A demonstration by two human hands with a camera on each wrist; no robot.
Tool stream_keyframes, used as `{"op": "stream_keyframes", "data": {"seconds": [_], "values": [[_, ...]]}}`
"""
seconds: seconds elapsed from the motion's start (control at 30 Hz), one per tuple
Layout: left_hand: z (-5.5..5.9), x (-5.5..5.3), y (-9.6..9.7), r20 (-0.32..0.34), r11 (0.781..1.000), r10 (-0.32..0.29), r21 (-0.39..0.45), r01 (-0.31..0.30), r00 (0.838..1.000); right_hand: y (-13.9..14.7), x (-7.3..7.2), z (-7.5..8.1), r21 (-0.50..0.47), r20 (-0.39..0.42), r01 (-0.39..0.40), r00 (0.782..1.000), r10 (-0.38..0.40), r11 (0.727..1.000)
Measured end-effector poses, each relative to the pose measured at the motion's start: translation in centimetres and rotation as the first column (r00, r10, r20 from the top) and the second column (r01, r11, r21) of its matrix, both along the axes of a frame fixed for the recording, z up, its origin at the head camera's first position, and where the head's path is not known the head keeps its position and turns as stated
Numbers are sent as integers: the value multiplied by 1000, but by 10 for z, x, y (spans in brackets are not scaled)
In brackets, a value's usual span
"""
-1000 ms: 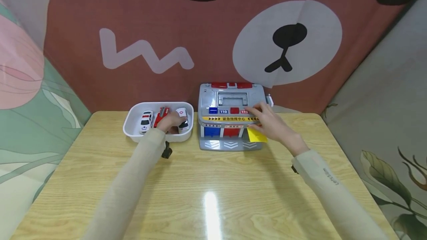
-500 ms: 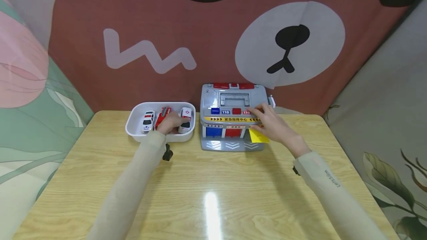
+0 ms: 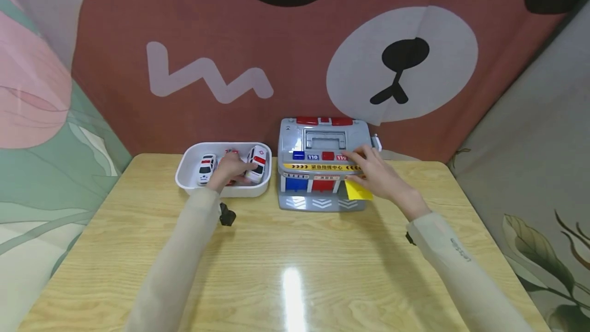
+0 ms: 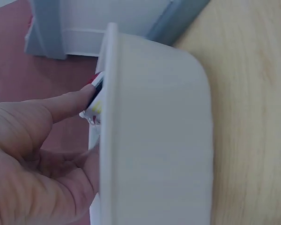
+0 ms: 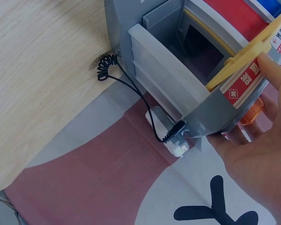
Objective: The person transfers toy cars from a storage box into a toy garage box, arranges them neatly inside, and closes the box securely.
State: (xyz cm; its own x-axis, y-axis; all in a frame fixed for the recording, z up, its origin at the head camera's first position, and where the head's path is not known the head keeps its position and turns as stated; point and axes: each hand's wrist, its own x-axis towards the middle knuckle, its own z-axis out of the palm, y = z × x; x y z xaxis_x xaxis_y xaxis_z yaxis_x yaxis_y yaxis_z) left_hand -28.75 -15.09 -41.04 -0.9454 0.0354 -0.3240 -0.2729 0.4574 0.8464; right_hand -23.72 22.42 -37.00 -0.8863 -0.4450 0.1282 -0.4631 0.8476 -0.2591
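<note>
My left hand [image 3: 226, 170] reaches into a white tray [image 3: 184, 186], its thumb against a white toy ambulance [image 3: 259, 155] with a red stripe. In the left wrist view the ambulance [image 4: 94, 104] sits tilted beside the tray's rim, pinched at the thumb; the other fingers are partly hidden. My right hand [image 3: 375, 170] is at the right front of a grey toy rescue station [image 3: 288, 140]. Its thumb holds a yellow garage door [image 3: 357, 190] raised while the fingers rest on the roof. Behind the door [image 5: 246, 58] an open bay shows in the right wrist view.
A white toy police car [image 3: 207, 168] and a red toy vehicle [image 3: 232, 152], mostly covered by my hand, lie in the tray. Blue [image 3: 296, 184] and red garage doors [image 3: 321, 185] are down. A coiled black cord [image 5: 107, 68] hangs at the station's side. A curtain backs the table [image 3: 276, 250].
The ambulance has turned from upright to slanted in the tray under my left hand, which has shifted slightly. My right hand keeps the yellow door raised; the view has drifted a little.
</note>
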Motion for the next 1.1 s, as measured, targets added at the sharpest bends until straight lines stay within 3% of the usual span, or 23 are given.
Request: {"op": "stream_keyframes", "data": {"seconds": [0.23,0.37,0.53,0.77,0.97,1.1], "values": [[9,5,-9,42,982,31,183,-38,999,0,0,-1,9,-6,-3,1000,3,1000],[12,11,-15,73,971,36,234,-52,997,2,0,-2,21,-10,-23,1000,23,1000],[14,26,-21,62,960,28,276,-44,998,2,0,-3,37,-7,-45,999,45,998],[18,50,-18,70,908,14,417,-42,997,3,1,-4,47,9,-50,999,50,998],[18,67,-2,59,888,-46,460,14,997,4,1,-4,41,3,-46,999,46,998],[16,76,6,76,892,-75,452,33,994,3,-1,-4,28,-2,-52,999,52,998]]}}
